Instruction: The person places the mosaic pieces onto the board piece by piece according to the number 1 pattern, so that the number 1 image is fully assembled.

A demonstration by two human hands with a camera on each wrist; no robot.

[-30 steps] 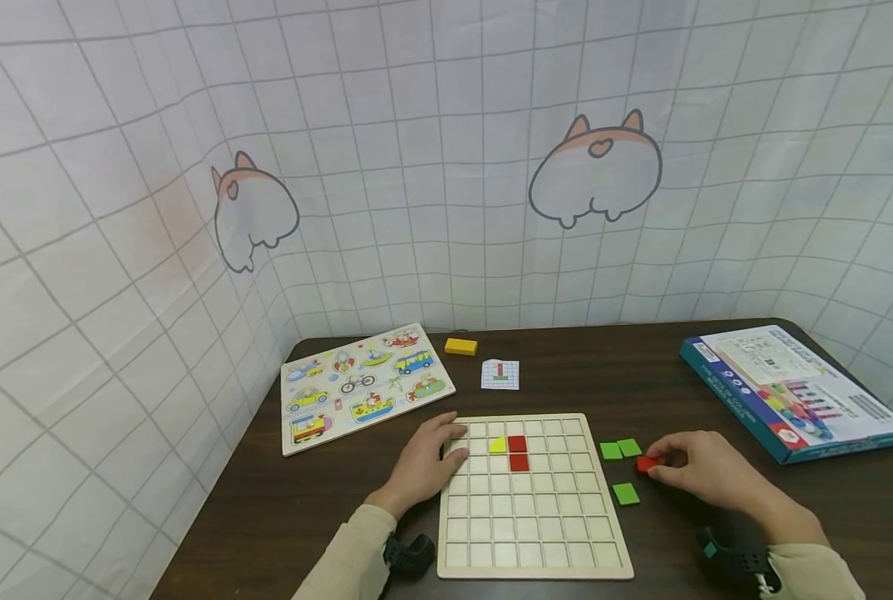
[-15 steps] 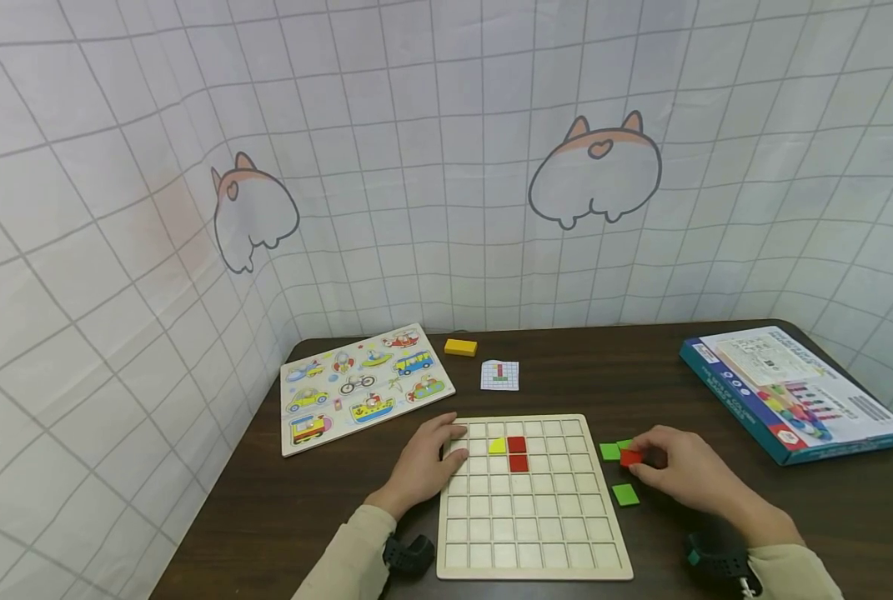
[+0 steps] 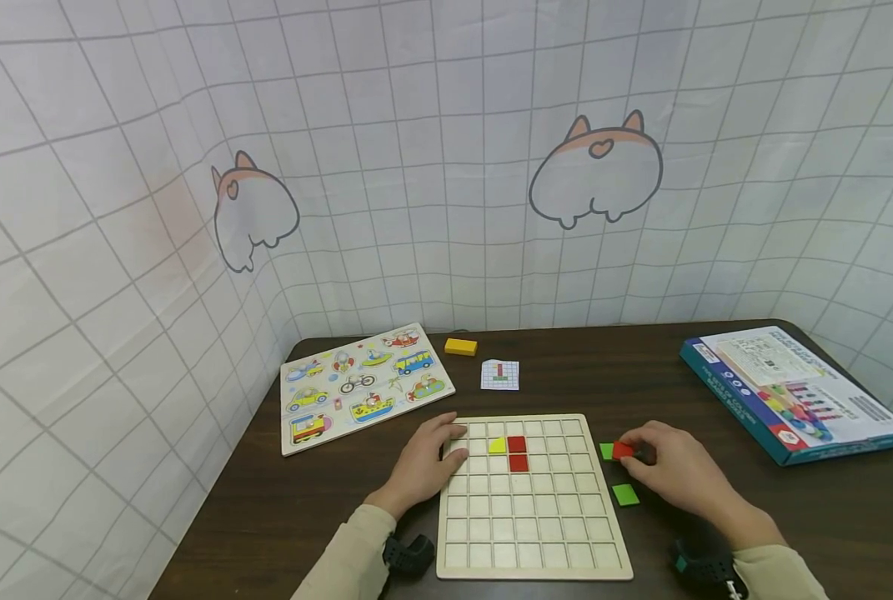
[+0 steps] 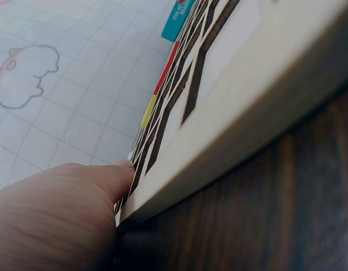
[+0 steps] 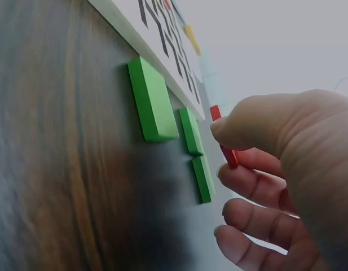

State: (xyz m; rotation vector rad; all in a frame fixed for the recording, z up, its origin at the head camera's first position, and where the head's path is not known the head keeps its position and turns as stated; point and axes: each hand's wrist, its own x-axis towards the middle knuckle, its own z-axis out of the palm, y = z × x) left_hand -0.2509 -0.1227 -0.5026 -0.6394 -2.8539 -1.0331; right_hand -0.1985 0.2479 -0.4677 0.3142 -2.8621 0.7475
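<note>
My right hand [image 3: 674,467] pinches a red square tile [image 3: 622,450] between thumb and fingertips, raised over the table just right of the pale grid board [image 3: 529,529]. In the right wrist view the red tile [image 5: 230,153] stands on edge between thumb and finger. Three green square tiles lie below it: a near one [image 5: 151,101] and two farther off, one [image 5: 190,131] beside the other [image 5: 203,179]. My left hand [image 3: 420,462] rests at the board's upper left edge, thumb on its rim. Two red tiles [image 3: 518,454] and a yellow piece [image 3: 498,446] sit in the grid.
Behind the board lie a small card [image 3: 499,375] with a coloured grid pattern and a yellow block [image 3: 461,347]. A vehicle picture board [image 3: 367,387] is at the back left. At the right lies a flat blue and white box [image 3: 795,392]. Patterned cloth [image 3: 454,167] surrounds the table's far side.
My right hand has lifted the red tile from beside the green tiles and carried it left toward the board, now covering one green tile in the head view. The left hand stays put.
</note>
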